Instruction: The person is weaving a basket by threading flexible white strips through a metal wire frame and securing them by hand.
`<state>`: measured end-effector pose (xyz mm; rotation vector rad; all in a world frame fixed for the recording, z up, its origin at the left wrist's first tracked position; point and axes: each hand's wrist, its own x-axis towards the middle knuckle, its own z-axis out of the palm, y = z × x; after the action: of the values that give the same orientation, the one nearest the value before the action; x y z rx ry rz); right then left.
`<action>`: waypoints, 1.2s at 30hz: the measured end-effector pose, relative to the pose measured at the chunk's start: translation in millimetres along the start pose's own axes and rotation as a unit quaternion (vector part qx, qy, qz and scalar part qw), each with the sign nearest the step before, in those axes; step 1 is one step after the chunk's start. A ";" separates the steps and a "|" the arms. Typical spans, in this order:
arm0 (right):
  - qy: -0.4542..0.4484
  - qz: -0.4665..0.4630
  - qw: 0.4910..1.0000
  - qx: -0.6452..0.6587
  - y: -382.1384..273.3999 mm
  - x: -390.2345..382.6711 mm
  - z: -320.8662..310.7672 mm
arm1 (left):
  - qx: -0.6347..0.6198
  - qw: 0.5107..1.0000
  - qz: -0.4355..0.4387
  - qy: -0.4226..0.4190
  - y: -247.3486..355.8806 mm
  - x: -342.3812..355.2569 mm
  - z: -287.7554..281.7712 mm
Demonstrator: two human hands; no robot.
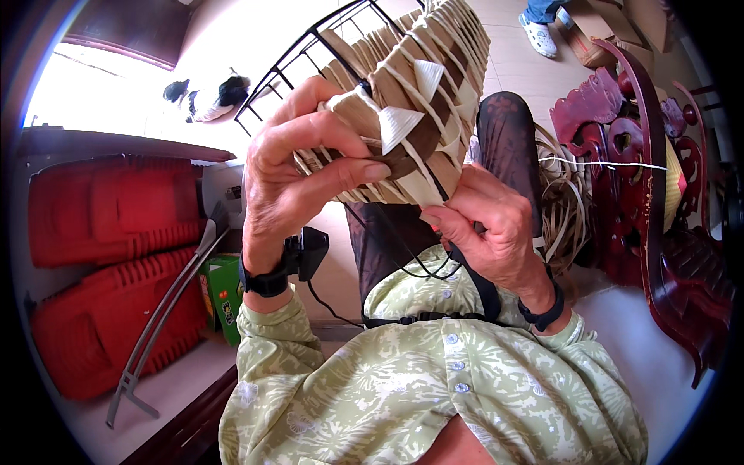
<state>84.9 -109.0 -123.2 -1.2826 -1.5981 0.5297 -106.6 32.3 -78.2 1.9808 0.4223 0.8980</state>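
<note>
The left hand (291, 159) grasped the left side of a basket (463, 46) between thumb and fingers; the right hand (492, 221) pinched the basket's lower edge

The pale tiled floor (511, 74) carries a white shoe (540, 39) and cardboard boxes (583, 40) at upper right, and an unclear black-and-white shape (206, 107) at upper left.

The room was in a home, judging by the carved, dark-red lacquered furniture (659, 225), the pale tiled floor (511, 81), another person's white clog (541, 40) and what was probably a black-and-white pet (206, 105) lying in the glare. Handcraft showed there too, in a woven piece (403, 87) of pale strips and cord, and a coil of flat strips (563, 209) near the furniture.
</note>
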 end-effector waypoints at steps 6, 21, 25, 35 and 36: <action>-0.013 -0.011 1.000 -0.009 0.2 0.6 -2.2 | 0.003 1.000 0.003 -0.017 -0.5 0.7 -2.1; -0.041 0.153 0.978 0.133 12.6 -10.4 -2.0 | 0.007 0.999 0.029 -0.012 -8.9 5.6 -2.4; 0.032 0.298 0.855 0.422 0.0 -2.0 5.6 | -0.052 0.998 -0.008 0.029 -8.3 17.7 6.8; 0.022 0.336 0.603 0.723 19.2 10.6 -7.1 | -0.130 0.985 -0.111 0.039 -1.2 37.2 10.3; 0.016 0.336 0.593 0.732 20.5 11.3 -9.0 | -0.084 0.989 -0.068 0.098 -2.1 33.4 5.7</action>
<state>103.1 -93.7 -131.3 -0.4119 -0.1047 1.7678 -79.7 50.0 -67.6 1.6974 0.5680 1.0112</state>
